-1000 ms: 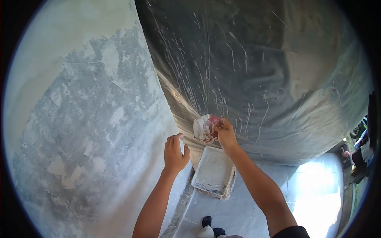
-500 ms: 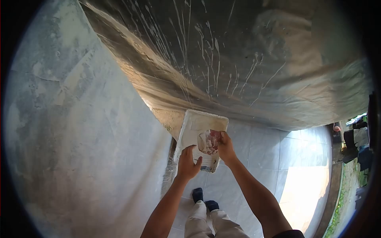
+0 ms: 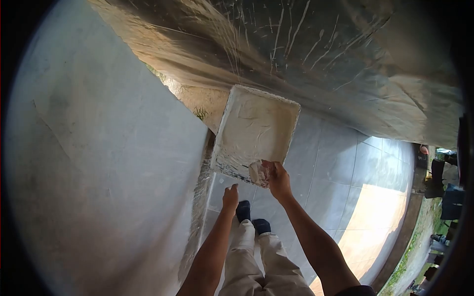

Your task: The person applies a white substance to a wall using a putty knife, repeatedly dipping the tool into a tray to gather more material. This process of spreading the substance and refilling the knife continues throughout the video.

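Observation:
My right hand (image 3: 279,182) is closed around a small paint-smeared container (image 3: 256,172), off-white with a reddish side. It is over the near right corner of a shallow rectangular paint tray (image 3: 254,126). The tray is coated in off-white, with dark streaks along its near edge; whether wet paint lies in it is hard to tell. Just below that near edge, apart from the container, my left hand (image 3: 230,198) has its fingers curled in and the thumb side up. I see nothing in it.
A grey plastered wall (image 3: 108,163) fills the left. Plastic sheeting (image 3: 306,54) with pale drips hangs ahead. My dark-socked feet (image 3: 243,211) stand on grey floor tiles (image 3: 326,163). To the right are a sunlit patch, the floor's edge (image 3: 402,241) and dark items outside.
The tray now appears higher in view and more fully exposed. The container has shifted from over its middle to its near edge. My left hand has drawn back and its fingers have curled.

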